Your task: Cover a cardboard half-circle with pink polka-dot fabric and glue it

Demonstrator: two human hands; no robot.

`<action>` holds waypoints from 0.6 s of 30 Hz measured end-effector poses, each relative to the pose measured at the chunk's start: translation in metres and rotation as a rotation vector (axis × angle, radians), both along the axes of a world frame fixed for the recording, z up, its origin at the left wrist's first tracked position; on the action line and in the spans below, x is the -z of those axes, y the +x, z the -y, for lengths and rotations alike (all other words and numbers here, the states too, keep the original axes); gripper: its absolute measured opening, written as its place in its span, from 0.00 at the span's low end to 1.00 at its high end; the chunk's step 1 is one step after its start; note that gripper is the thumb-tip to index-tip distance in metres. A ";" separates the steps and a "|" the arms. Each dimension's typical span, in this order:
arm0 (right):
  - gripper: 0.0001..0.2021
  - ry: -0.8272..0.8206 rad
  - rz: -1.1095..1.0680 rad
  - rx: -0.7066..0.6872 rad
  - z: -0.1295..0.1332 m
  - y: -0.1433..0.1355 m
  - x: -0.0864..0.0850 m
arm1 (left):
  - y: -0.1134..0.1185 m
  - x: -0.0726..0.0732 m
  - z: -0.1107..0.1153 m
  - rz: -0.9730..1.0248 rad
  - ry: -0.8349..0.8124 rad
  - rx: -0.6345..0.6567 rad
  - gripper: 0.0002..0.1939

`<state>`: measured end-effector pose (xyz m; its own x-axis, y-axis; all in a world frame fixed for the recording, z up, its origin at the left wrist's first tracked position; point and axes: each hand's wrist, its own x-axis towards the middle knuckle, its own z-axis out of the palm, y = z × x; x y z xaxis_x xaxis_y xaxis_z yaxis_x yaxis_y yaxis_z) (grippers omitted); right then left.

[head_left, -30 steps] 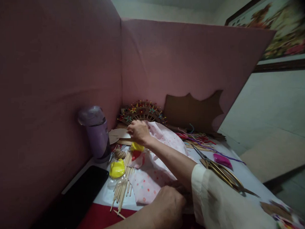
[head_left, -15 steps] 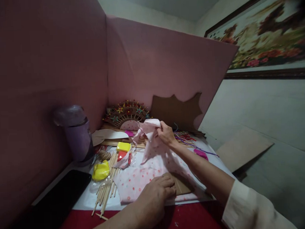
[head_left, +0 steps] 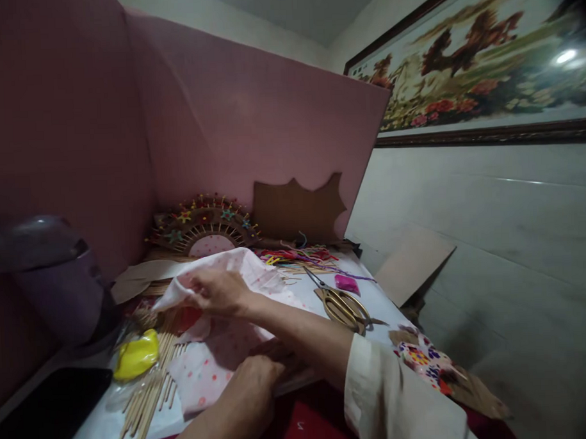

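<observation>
obstacles: raised cloth [head_left: 256,275]; scissors [head_left: 347,307] rightward

A framed picture [head_left: 465,79] hangs on the pale wall [head_left: 509,218].

The cloth [head_left: 225,347] looks matt, the scissors [head_left: 325,288] metal

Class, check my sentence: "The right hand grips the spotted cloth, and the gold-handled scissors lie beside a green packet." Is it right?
Not quite: the packet is magenta, not green, as the head view shows. The right hand does grip the spotted cloth, and the gold-handled scissors do lie beside that packet.
</observation>
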<state>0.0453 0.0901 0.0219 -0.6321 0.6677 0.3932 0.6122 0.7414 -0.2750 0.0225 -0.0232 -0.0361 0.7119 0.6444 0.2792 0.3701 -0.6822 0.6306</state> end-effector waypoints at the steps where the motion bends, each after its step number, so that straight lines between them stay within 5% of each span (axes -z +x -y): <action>1: 0.12 0.043 -0.022 0.091 -0.003 0.009 0.000 | 0.001 0.000 0.000 0.002 0.004 -0.002 0.31; 5: 0.18 0.112 0.068 0.500 -0.013 0.043 0.002 | 0.002 0.005 -0.002 -0.018 0.040 -0.036 0.24; 11: 0.09 0.143 0.204 0.269 0.010 0.047 0.013 | 0.002 0.018 -0.010 -0.066 -0.024 -0.077 0.28; 13: 0.14 0.224 0.159 0.337 0.009 0.044 0.011 | 0.002 0.018 -0.011 -0.052 -0.044 -0.070 0.29; 16: 0.21 0.109 0.125 0.540 -0.005 0.047 0.006 | 0.002 0.016 -0.011 0.003 0.067 -0.011 0.25; 18: 0.15 0.043 0.154 0.507 -0.012 0.049 0.004 | 0.001 0.020 -0.014 0.017 0.120 0.008 0.23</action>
